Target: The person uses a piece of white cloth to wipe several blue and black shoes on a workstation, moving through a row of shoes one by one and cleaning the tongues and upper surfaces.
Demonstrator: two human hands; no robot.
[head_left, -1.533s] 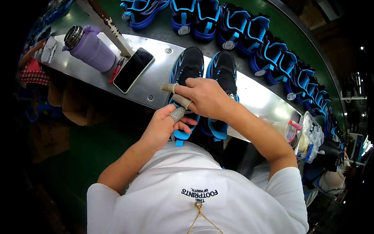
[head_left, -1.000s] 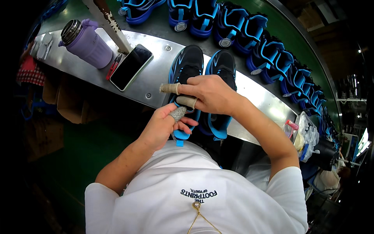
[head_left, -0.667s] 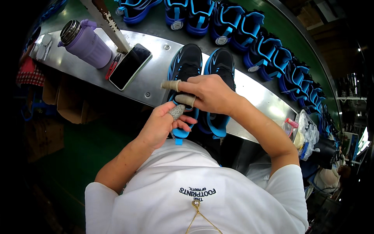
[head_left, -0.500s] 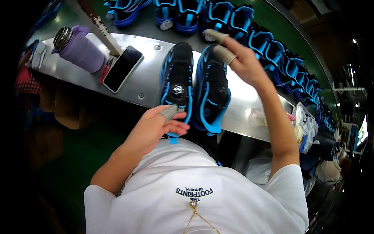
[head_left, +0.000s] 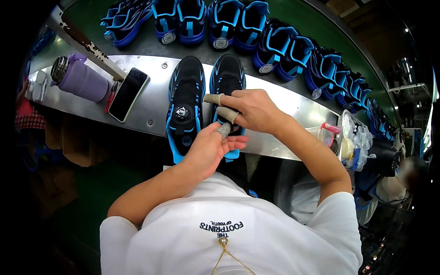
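Observation:
Two black-and-blue sneakers stand side by side, toes away from me, on the metal bench edge. The left sneaker [head_left: 185,87] shows a round dial on its tongue, and no hand touches it. Over the middle of the right sneaker [head_left: 228,68] lies my right hand [head_left: 259,110], its fingers bent around the tongue area, with beige covers on two of them. My left hand [head_left: 211,149] is at that sneaker's opening, a grey wrap on one finger and the other fingers loosely apart. Both hands hide the right sneaker's tongue and dial.
Several matching sneakers [head_left: 224,23] line the green surface beyond the bench [head_left: 156,103]. Left of the pair lie a phone [head_left: 129,95], a small red tool [head_left: 111,96] and a purple bottle [head_left: 85,80] near a worn post [head_left: 89,48]. Plastic bags [head_left: 355,137] sit at right.
My right hand has come down from the right sneaker's toe to its middle. My left hand has moved right, from the left sneaker to the right one's opening.

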